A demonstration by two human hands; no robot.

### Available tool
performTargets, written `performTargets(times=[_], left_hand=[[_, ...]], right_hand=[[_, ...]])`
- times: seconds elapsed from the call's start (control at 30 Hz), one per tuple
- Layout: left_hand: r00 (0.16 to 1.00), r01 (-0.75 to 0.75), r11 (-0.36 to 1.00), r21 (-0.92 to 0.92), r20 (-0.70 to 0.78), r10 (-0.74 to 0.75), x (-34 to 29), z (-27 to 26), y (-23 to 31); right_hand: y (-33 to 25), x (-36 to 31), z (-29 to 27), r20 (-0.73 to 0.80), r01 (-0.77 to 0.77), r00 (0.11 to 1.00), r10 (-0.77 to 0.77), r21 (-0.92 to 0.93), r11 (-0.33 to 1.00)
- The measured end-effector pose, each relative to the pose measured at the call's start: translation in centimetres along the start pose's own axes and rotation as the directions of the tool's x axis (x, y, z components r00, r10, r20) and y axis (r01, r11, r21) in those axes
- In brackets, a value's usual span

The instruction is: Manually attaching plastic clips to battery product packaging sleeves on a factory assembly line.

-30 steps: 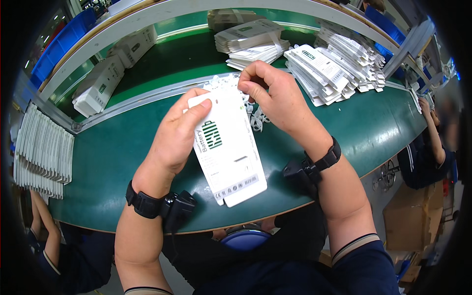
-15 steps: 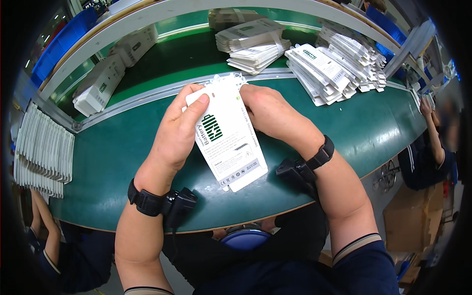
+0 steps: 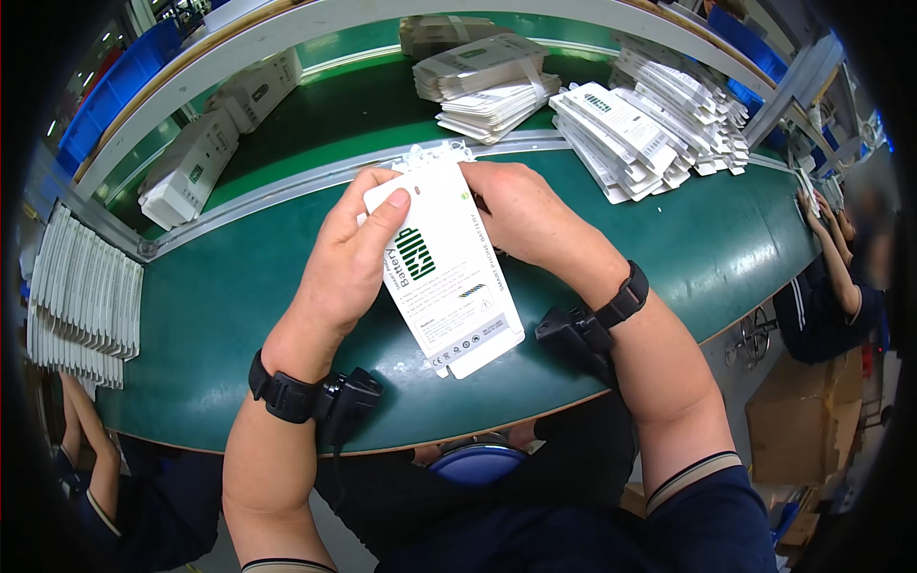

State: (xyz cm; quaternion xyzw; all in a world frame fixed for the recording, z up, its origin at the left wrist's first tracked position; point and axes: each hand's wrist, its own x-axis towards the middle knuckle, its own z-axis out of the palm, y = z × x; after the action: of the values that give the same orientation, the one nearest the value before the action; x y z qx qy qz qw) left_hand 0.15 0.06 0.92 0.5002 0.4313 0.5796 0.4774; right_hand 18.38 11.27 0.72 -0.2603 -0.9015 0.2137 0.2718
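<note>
A flat white phone-battery box (image 3: 449, 258) with green and grey print is held over the green table, tilted, its lower end toward me. My left hand (image 3: 355, 239) is closed on its upper left edge, thumb pressed on the front. At the upper right edge, my right hand (image 3: 527, 210) is curled against the box; its fingertips are hidden behind the box and hand. Just beyond the box's far end lies a cluster of small white pieces (image 3: 430, 156), partly covered. Black straps with small black devices are on both my wrists.
White flat boxes lie in a spread heap (image 3: 630, 143) at the far right. A banded stack (image 3: 492, 105) stands behind the metal rail (image 3: 544, 141). More boxes (image 3: 191, 167) stand far left, and a long row (image 3: 86, 286) lines the left edge. Other people's arms (image 3: 841, 258) show at both sides.
The battery box has shifted very slightly toward me and right. Both hands keep their places on it. At the right, the other person's hands have moved a little.
</note>
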Motion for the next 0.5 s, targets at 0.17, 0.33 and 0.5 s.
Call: performTargets(times=[0.17,0.33,0.5], left_hand=[[1.000,0.006,1.000,-0.023,0.019,-0.005,-0.14,0.12,0.07],[1.000,0.010,0.998,-0.056,0.024,-0.009,-0.28,0.58,0.06],[0.998,0.036,0.999,0.023,0.048,-0.037,-0.39,0.75,-0.11]], right_hand=[[-0.52,0.20,-0.33,-0.024,-0.061,0.998,0.062,0.041,0.997],[-0.78,0.15,-0.97,-0.027,-0.104,0.994,0.103,-0.008,0.995],[-0.43,0.15,-0.87,-0.071,-0.064,0.996,0.063,-0.012,0.998]])
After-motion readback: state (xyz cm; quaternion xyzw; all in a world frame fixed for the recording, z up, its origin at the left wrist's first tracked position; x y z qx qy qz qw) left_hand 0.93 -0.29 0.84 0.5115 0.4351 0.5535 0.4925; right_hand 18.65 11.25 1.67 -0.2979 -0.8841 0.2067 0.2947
